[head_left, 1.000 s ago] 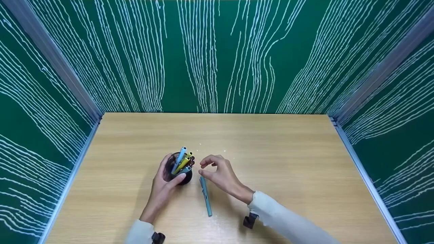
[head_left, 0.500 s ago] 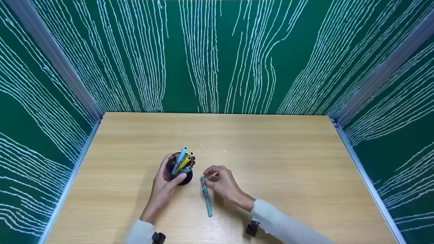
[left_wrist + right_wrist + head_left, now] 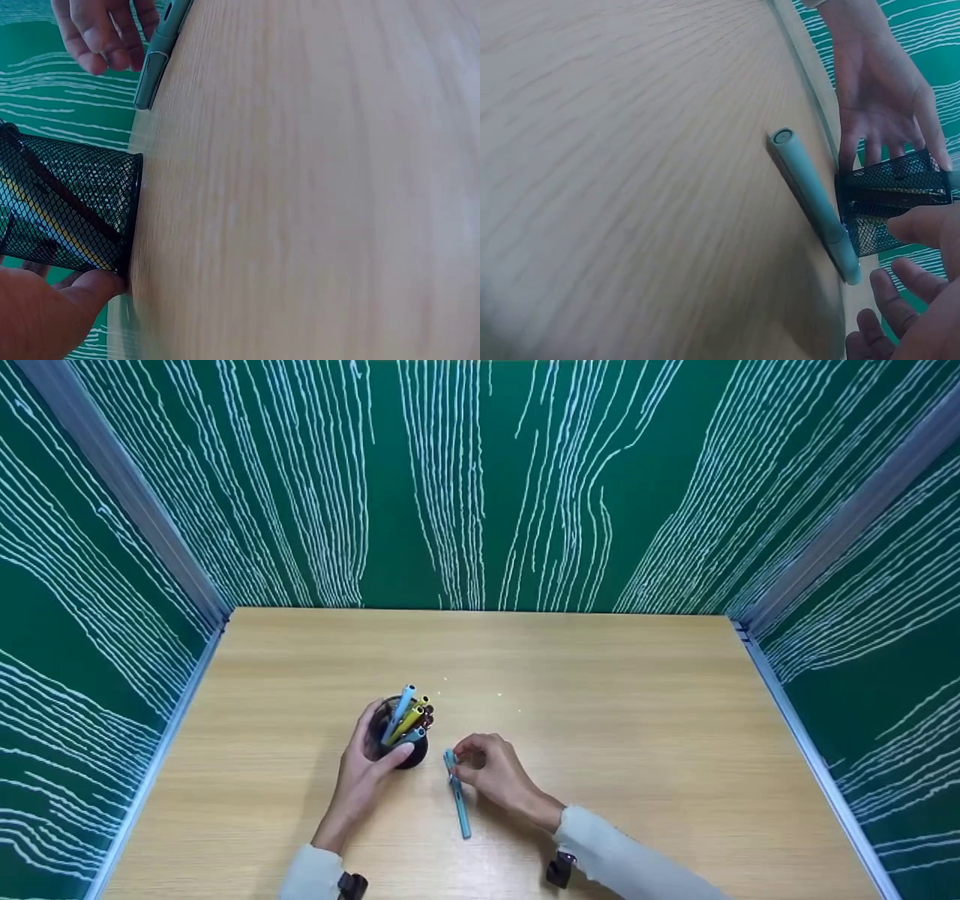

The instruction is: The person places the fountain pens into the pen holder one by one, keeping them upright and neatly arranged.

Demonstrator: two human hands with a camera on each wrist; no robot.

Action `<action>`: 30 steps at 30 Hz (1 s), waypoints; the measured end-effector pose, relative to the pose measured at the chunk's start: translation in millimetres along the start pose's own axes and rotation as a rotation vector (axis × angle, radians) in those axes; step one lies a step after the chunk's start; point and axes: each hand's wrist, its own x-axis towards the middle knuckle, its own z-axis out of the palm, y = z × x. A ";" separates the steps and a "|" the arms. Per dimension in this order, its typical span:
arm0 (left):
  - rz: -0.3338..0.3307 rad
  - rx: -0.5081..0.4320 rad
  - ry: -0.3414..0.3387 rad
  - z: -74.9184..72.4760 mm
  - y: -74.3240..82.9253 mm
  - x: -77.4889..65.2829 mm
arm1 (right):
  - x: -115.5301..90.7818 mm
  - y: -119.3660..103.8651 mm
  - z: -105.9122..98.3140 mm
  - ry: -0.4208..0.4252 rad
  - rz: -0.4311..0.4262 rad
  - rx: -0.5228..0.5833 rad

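My left hand (image 3: 357,780) grips a black mesh pen cup (image 3: 414,756) from its left side. Several pens stand in the cup, among them a light blue pen (image 3: 399,712) and a yellow pen (image 3: 406,727). Right of the cup, a teal capped pen (image 3: 460,810) lies on the table. My right hand (image 3: 504,776) hovers at that pen's far end. In the right wrist view the thumb (image 3: 922,225) and fingers (image 3: 892,300) are spread apart, with the teal pen (image 3: 810,187) just beyond them. The left wrist view shows the cup's base (image 3: 136,214) at the tabletop.
The wooden table (image 3: 637,697) carries a few tiny white specks beyond the hands. Green walls (image 3: 555,495) with white wavy lines enclose its back and sides, joined by grey metal posts (image 3: 135,487).
My right hand has come down and slightly to the right, from beside the cup to the teal pen's far end. The left hand and the cup stay almost where they were.
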 end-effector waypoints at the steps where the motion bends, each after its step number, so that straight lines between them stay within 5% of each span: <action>1: -0.002 0.003 0.001 0.0 -0.2 0.0 | 0.0 0.9 0.2 -0.003 -0.001 -0.006; 30: -0.014 0.006 0.005 0.2 -0.9 1.1 | -2.2 4.8 19.1 -0.001 -0.076 -0.179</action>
